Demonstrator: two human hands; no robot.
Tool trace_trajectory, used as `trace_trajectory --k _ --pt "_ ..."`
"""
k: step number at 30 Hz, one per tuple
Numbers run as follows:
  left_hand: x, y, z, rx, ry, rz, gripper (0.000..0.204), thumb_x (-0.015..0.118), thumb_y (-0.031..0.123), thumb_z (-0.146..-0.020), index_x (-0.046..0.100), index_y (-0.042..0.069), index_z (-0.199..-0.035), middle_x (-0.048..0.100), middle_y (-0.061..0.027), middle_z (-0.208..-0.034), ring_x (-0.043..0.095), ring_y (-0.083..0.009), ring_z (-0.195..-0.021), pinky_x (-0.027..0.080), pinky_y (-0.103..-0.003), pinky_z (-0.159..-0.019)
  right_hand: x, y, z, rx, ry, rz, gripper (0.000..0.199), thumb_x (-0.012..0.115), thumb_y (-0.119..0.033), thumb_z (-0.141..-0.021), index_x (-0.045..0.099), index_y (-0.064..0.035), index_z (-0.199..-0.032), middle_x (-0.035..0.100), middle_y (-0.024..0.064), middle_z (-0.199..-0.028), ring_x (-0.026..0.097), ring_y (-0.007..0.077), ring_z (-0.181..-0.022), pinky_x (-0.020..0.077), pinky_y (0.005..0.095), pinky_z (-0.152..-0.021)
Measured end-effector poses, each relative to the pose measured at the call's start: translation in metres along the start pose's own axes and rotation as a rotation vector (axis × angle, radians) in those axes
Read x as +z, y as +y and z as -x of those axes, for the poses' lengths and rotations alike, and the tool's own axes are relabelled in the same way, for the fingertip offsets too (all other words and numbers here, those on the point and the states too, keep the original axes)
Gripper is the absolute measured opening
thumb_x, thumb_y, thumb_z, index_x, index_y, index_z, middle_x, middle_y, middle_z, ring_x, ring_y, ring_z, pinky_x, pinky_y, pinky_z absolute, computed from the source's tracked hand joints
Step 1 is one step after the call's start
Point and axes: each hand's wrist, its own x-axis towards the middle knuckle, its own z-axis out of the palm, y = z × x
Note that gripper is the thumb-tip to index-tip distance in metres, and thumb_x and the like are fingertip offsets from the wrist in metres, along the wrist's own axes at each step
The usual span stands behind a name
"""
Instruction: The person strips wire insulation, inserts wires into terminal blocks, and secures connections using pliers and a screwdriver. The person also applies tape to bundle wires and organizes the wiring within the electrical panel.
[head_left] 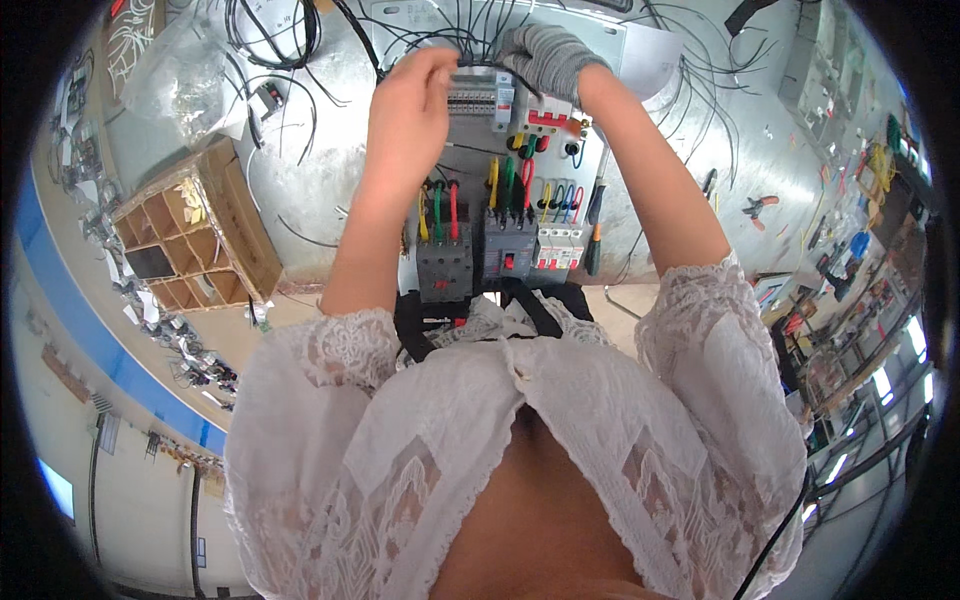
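Black wires [479,63] run crosswise between left hand [420,85] and gloved right hand [550,63] — both close; fingers curled — whether gripping, cannot tell.

Two arms [665,190] in white lace sleeves [345,350] reach forward and angle inward, with the left hand [415,90] and right hand [548,62] near each other at the top of the view, a small gap between them. The left forearm [372,230] slants up and to the right, its hand bare, fingers [436,62] bent toward the other; the right forearm [650,160] slants up and to the left, its hand in a grey knit glove [562,66] with fingers curled (how tightly either hand closes is hard to tell, their tips being partly hidden).
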Motion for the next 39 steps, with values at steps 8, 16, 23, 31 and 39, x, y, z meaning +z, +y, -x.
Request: trace_trajectory --k 8,16,23,31,39 --pt "0.016 -0.032 -0.012 0.307 -0.062 -0.673 0.023 0.051 0.007 -0.082 0.063 0.005 -0.102 0.057 -0.0076 -0.093 0.056 -0.0273 -0.089 0.046 -0.039 -0.077 0.025 0.024 -0.022 0.019 -0.015 0.066 0.023 0.060 -0.022 -0.081 0.066 -0.0067 -0.098 0.065 0.0169 -0.092 0.061 0.0336 -0.086 0.0485 0.0387 -0.079" --pt "0.018 -0.024 -0.012 0.266 -0.104 -0.692 0.027 0.053 0.009 -0.077 0.063 0.005 -0.101 0.055 -0.0073 -0.096 0.054 -0.0253 -0.095 0.043 -0.038 -0.081 0.032 0.030 -0.027 0.058 -0.036 0.038 0.023 0.061 -0.020 -0.081 0.066 -0.0066 -0.100 0.065 0.0167 -0.091 0.061 0.0322 -0.085 0.0485 0.0376 -0.079" --pt "0.016 -0.021 -0.012 0.261 -0.103 -0.684 0.029 0.051 0.009 -0.082 0.062 0.006 -0.108 0.053 -0.0077 -0.093 0.053 -0.0258 -0.094 0.043 -0.038 -0.081 0.026 0.032 -0.029 0.029 -0.099 0.020 0.022 0.060 -0.018 -0.081 0.066 -0.0059 -0.098 0.065 0.0167 -0.090 0.061 0.0323 -0.083 0.0485 0.0376 -0.077" --pt "0.017 -0.020 -0.011 0.230 -0.098 -0.681 0.027 0.052 0.008 -0.080 0.063 0.006 -0.106 0.055 -0.0081 -0.097 0.053 -0.0261 -0.095 0.043 -0.037 -0.082 0.028 0.033 -0.025 -0.027 -0.004 0.020 0.019 0.057 -0.017 -0.080 0.066 -0.0059 -0.092 0.065 0.0164 -0.086 0.061 0.0336 -0.079 0.0493 0.0390 -0.074" --pt "0.034 0.005 0.020 -0.243 0.079 0.531 0.022 0.046 0.007 -0.091 0.057 0.001 -0.109 0.059 -0.0089 -0.102 0.057 -0.0209 -0.093 0.046 -0.031 -0.081 -0.011 -0.009 0.018 0.019 0.032 -0.071 0.021 0.058 -0.019 -0.082 0.065 -0.0051 -0.096 0.065 0.0153 -0.084 0.062 0.0309 -0.076 0.0496 0.0357 -0.072"
